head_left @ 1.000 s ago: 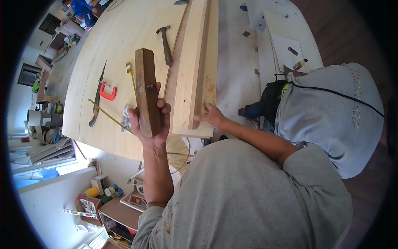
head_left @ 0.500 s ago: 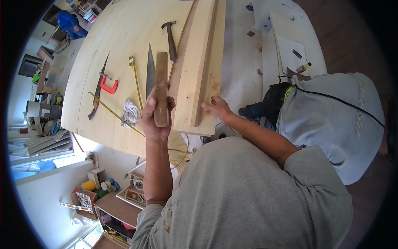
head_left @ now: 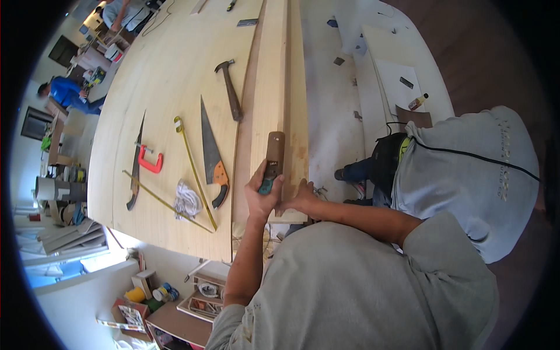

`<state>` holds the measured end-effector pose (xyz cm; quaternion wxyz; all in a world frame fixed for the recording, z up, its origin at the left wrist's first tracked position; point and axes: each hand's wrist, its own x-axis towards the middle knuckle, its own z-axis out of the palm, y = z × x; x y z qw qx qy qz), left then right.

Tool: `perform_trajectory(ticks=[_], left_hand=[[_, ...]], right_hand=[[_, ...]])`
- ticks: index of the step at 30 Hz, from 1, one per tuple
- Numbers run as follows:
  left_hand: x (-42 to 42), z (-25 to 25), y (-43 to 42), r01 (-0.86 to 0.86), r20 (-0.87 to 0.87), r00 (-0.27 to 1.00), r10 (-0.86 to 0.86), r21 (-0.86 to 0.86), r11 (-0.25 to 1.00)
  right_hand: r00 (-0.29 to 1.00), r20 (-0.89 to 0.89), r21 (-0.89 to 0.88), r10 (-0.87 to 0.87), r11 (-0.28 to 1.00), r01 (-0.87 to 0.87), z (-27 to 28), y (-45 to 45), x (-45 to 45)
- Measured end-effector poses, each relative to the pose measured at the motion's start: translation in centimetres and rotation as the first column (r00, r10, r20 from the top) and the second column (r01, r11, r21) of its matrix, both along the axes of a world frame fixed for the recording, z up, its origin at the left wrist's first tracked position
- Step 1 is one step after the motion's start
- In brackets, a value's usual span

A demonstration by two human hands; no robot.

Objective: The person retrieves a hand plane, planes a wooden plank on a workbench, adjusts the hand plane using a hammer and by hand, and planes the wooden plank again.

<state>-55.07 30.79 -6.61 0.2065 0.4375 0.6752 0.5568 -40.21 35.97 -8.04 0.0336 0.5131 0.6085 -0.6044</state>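
My left hand [head_left: 264,197] is closed around the rear of a wooden hand plane [head_left: 275,153], which has a green part near the grip. The plane rests lengthwise on the upper edge of a long narrow wooden board [head_left: 282,70]. Beside that edge, my right hand [head_left: 303,199] has its thumb apart and its fingers stretched against the near end of the board. Beneath lies a wider plank [head_left: 298,122]. Left of the plane are a handsaw [head_left: 211,149] with an orange and black handle and a claw hammer [head_left: 228,90].
On the plywood tabletop [head_left: 169,76] lie a red clamp [head_left: 150,160], a second saw [head_left: 137,169], a yellow folding rule [head_left: 193,163] and a crumpled cloth [head_left: 186,199]. Close on the right stands a person in a grey shirt [head_left: 461,169]. Other people are at the far left.
My left hand has turned the raised plane over and lowered it rightward onto the board's edge. The handsaw's handle is now uncovered. My right hand has moved nearer the board's end.
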Motion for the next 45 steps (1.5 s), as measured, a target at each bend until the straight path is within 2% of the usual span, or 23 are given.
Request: perform_trajectory(ticks=[1,3,4,7,8,10,11,13,14,15,19,22,25,26,27,31,32,35,38,39,40,43,45], left_hand=[[0.1,0.1,-0.1,-0.002,0.021,1.0,0.002,-0.001,1.0],[0.3,0.8,-0.4,-0.006,0.039,0.999,0.007,-0.034,0.999],[0.3,1.4,-0.5,-0.003,0.035,0.999,0.006,-0.067,0.998],[-0.3,0.5,-0.8,0.021,-0.096,0.995,-0.031,-0.099,0.995],[-0.3,0.7,-0.4,0.024,-0.14,0.989,-0.036,-0.087,0.996],[-0.3,0.5,0.6,0.049,-0.205,0.977,-0.065,-0.082,0.995],[-0.4,0.5,1.8,0.039,-0.175,0.983,-0.055,-0.095,0.995],[-0.5,0.7,4.4,0.026,-0.113,0.993,-0.041,-0.133,0.991],[-0.8,1.1,6.6,0.023,0.023,1.0,-0.021,-0.114,0.993],[-1.3,1.8,9.7,-0.015,0.061,0.998,0.024,-0.151,0.988],[-6.8,0.1,24.1,0.022,-0.128,0.991,-0.038,-0.125,0.992],[-10.6,-1.7,37.2,-0.006,-0.242,0.97,-0.001,-0.03,1.0],[-12.3,-1.6,46.7,-0.022,-0.264,0.964,0.024,0.012,1.0],[-12.2,-1.4,48.0,-0.025,-0.256,0.966,0.026,0.009,1.0],[-12.2,-1.3,48.7,-0.029,-0.252,0.967,0.028,0.001,1.0],[-11.6,-1.0,44.8,-0.044,-0.29,0.957,0.026,-0.056,0.997],[-10.7,-1.0,42.2,-0.012,-0.239,0.971,0.0,-0.05,0.999],[-6.5,-0.7,29.1,0.029,-0.174,0.984,-0.045,-0.091,0.995],[-2.4,1.0,16.0,0.018,-0.346,0.936,-0.072,-0.156,0.988],[-1.4,1.7,12.5,0.014,-0.356,0.93,-0.096,-0.226,0.974],[-0.7,1.9,10.5,0.027,-0.337,0.937,-0.089,-0.185,0.982],[-0.8,2.4,10.5,0.039,-0.291,0.951,-0.109,-0.238,0.971],[-1.9,2.4,14.1,0.103,-0.276,0.95,-0.149,-0.173,0.98]], right_hand=[[1.0,0.006,-0.008,-0.025,1.0,0.025,0.6,0.1,0.1],[0.972,0.057,0.016,0.227,0.973,-0.228,4.1,1.6,-0.3],[0.964,0.044,0.021,0.262,0.964,-0.263,4.6,1.7,-0.4],[0.947,0.154,-0.044,0.28,0.96,-0.277,1.1,1.6,-0.6],[0.918,0.177,-0.085,0.356,0.934,-0.346,1.7,2.3,-0.9],[0.894,0.124,-0.067,0.431,0.902,-0.426,1.5,2.6,-0.9],[0.898,0.052,0.005,0.436,0.899,-0.437,0.3,2.2,-0.9],[0.884,0.112,-0.052,0.453,0.891,-0.45,1.1,2.6,-1.3],[0.881,0.12,-0.081,0.458,0.889,-0.451,0.9,2.6,-1.6],[0.879,0.141,-0.132,0.455,0.889,-0.439,0.8,2.6,-1.7],[0.852,0.233,-0.322,0.469,0.864,-0.387,3.1,4.2,-1.9],[0.791,0.12,-0.129,0.599,0.8,-0.586,0.2,3.1,-1.7],[0.844,0.073,-0.093,0.531,0.846,-0.524,-0.5,2.5,-0.9],[0.908,0.053,-0.157,0.416,0.901,-0.404,0.3,2.6,-0.6],[0.895,0.072,-0.141,0.44,0.893,-0.427,-0.1,2.5,-0.8],[0.848,0.089,-0.123,0.522,0.851,-0.51,0.2,3.1,-1.2],[0.842,0.085,-0.131,0.533,0.843,-0.521,0.7,3.5,-1.1],[0.825,0.101,-0.131,0.556,0.83,-0.543,-0.3,3.2,-1.3],[0.876,0.21,-0.227,0.434,0.893,-0.389,0.9,3.7,-1.6],[0.872,0.199,-0.22,0.448,0.887,-0.406,0.5,3.6,-1.7],[0.866,0.191,-0.213,0.463,0.88,-0.424,-0.3,3.2,-1.7],[0.854,0.215,-0.247,0.474,0.872,-0.422,1.1,4.0,-1.6],[0.861,0.231,-0.259,0.453,0.882,-0.395,1.5,4.7,-2.1]])
